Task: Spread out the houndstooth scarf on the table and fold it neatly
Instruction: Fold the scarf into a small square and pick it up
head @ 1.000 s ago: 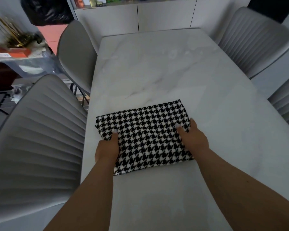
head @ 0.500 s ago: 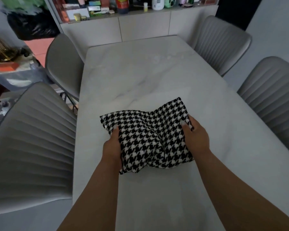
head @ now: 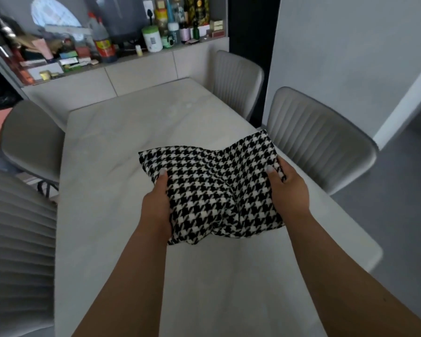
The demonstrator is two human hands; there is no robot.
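The black-and-white houndstooth scarf [head: 212, 188], folded into a small rectangle, hangs lifted above the marble table [head: 122, 147] and sags in its middle. My left hand [head: 156, 205] grips its left edge with the thumb on top. At the right edge, my right hand [head: 289, 190] holds the cloth, thumb over the top and fingers underneath. The fingers under the cloth are hidden.
Grey ribbed chairs stand at the right [head: 319, 139], far right [head: 236, 76], left [head: 29, 142] and near left [head: 15, 251]. A sideboard [head: 136, 74] crowded with bottles and boxes runs behind the table's far end. A white wall [head: 350, 57] rises on the right.
The folded scarf lay flat under both hands; now both hands have gripped its sides, lifted it off the table and carried it right. My view has tilted up.
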